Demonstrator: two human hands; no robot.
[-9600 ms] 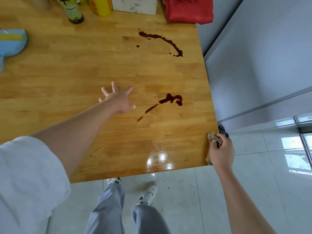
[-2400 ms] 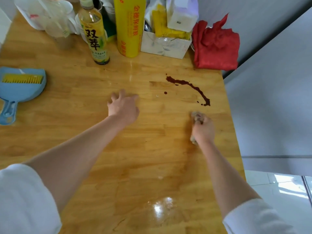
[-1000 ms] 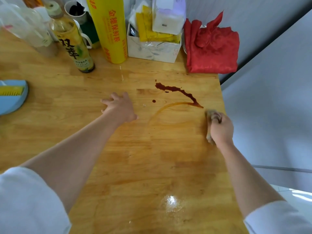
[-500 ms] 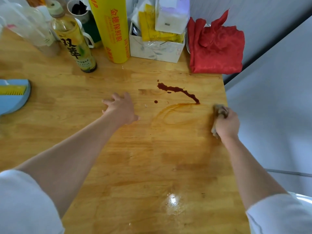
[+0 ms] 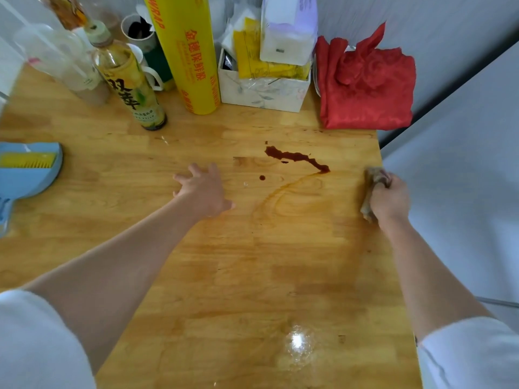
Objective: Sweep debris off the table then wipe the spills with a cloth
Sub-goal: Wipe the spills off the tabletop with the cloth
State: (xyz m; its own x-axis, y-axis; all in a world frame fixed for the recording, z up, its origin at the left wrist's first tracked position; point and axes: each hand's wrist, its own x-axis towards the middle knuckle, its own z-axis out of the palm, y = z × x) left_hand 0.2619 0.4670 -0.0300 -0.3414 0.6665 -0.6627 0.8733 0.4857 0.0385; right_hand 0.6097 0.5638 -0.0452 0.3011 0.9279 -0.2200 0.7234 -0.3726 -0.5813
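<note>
**Readable print on the yellow roll and the bottle**

Two items beyond the left hand are showing legible print. The yellow cling-film roll, standing upright farther from the person than that hand, is carrying orange Chinese characters reading 金穗保鲜膜 down its side, and the Latin letters "WRAP" are showing near its top, with the start of the word cut off by the frame edge. The tea bottle, leaning just to the roll's left, is displaying two large black characters, 双萃, on its yellow label; the small print on the pale band under them is staying too blurred to read. Nothing near the right hand is bearing text.
</note>
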